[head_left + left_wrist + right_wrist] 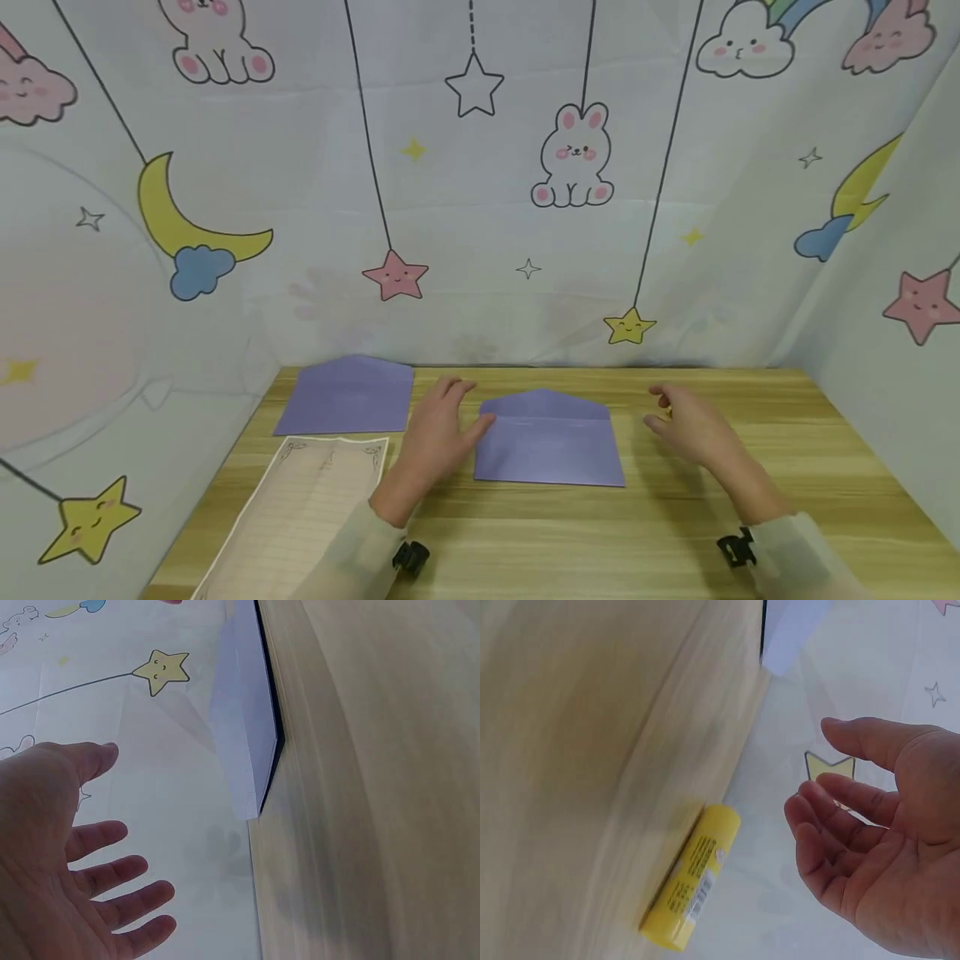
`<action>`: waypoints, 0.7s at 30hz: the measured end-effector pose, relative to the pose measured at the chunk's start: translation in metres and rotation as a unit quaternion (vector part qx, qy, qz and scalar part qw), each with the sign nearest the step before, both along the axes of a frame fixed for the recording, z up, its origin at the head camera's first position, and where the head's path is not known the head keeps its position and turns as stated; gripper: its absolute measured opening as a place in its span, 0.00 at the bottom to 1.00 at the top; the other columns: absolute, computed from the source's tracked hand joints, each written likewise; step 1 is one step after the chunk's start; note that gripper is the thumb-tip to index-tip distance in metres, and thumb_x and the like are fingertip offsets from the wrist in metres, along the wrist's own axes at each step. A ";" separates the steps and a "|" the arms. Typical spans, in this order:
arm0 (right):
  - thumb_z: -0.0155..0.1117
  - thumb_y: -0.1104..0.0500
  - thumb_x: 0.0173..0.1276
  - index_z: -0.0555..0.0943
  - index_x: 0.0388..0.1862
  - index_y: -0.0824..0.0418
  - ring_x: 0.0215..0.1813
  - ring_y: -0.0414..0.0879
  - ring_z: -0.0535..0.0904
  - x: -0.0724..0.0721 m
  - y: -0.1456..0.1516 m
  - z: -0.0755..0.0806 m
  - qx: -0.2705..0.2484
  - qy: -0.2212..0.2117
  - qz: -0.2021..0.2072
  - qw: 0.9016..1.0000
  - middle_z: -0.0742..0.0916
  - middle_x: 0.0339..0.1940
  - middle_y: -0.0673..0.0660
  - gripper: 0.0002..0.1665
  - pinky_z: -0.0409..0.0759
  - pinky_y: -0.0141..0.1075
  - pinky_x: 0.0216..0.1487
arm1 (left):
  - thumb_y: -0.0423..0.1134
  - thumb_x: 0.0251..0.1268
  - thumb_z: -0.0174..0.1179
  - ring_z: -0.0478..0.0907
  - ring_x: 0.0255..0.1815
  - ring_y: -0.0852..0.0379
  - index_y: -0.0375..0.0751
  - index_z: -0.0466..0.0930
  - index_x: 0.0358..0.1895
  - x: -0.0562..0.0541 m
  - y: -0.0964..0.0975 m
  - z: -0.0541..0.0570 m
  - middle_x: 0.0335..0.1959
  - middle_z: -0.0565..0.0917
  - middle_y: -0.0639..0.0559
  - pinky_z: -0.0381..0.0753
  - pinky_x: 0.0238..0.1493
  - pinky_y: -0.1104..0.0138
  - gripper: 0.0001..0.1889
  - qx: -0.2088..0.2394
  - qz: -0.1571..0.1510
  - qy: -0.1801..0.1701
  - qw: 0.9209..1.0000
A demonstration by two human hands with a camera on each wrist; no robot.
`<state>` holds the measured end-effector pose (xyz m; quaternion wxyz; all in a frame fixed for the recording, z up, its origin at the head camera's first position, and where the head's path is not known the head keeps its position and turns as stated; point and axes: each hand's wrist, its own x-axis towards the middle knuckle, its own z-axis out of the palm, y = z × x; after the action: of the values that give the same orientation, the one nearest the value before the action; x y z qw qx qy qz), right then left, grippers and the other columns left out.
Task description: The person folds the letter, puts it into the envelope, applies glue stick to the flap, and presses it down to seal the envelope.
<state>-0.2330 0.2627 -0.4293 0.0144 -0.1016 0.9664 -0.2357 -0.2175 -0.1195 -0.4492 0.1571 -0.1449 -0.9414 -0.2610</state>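
Note:
A purple envelope (pixel 547 450) lies on the table with its flap unfolded toward the wall. My left hand (pixel 438 429) hovers by its left edge, thumb overlapping that edge in the head view; the left wrist view shows this hand (pixel 82 862) with spread fingers and nothing in them. To the envelope's right, my right hand (pixel 693 425) is held above the table. Its fingers are loosely bent around nothing in the right wrist view. Near it a yellow tube (pixel 694 877), which looks like a glue stick, lies on its side, mostly hidden behind the hand in the head view.
Another purple envelope (pixel 352 400) lies at the table's back left corner. In front of it is a lined sheet of letter paper (pixel 300 508) with ornamented corners. A white cloth (pixel 480 208) printed with stars and rabbits hangs behind the wooden table (pixel 555 542).

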 end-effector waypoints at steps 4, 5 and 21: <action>0.71 0.61 0.73 0.73 0.69 0.79 0.57 0.72 0.80 -0.005 0.011 -0.001 0.032 0.013 -0.015 0.999 0.81 0.59 0.77 0.33 0.82 0.63 0.53 | 0.57 0.69 0.71 0.75 0.69 0.39 0.39 0.79 0.70 -0.003 0.000 0.000 0.69 0.77 0.41 0.75 0.69 0.44 0.34 -0.021 -0.007 0.021 1.000; 0.72 0.61 0.73 0.73 0.69 0.79 0.57 0.72 0.80 -0.007 0.014 -0.001 0.040 0.015 -0.017 0.999 0.80 0.59 0.78 0.33 0.82 0.63 0.53 | 0.57 0.69 0.71 0.75 0.70 0.38 0.39 0.78 0.70 -0.003 0.000 0.001 0.70 0.77 0.40 0.74 0.70 0.43 0.35 -0.023 -0.009 0.023 0.999; 0.75 0.62 0.68 0.81 0.55 0.78 0.51 0.70 0.82 -0.027 0.041 -0.013 0.151 0.012 -0.011 0.988 0.85 0.50 0.74 0.24 0.81 0.62 0.51 | 0.61 0.69 0.70 0.71 0.73 0.36 0.41 0.76 0.73 -0.004 0.001 -0.006 0.72 0.75 0.38 0.70 0.70 0.39 0.37 -0.045 -0.023 0.015 0.999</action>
<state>-0.2600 0.3037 -0.4421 0.0153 -0.0905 0.9920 -0.0862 -0.2217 -0.1180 -0.4553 0.1582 -0.1776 -0.9461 -0.2198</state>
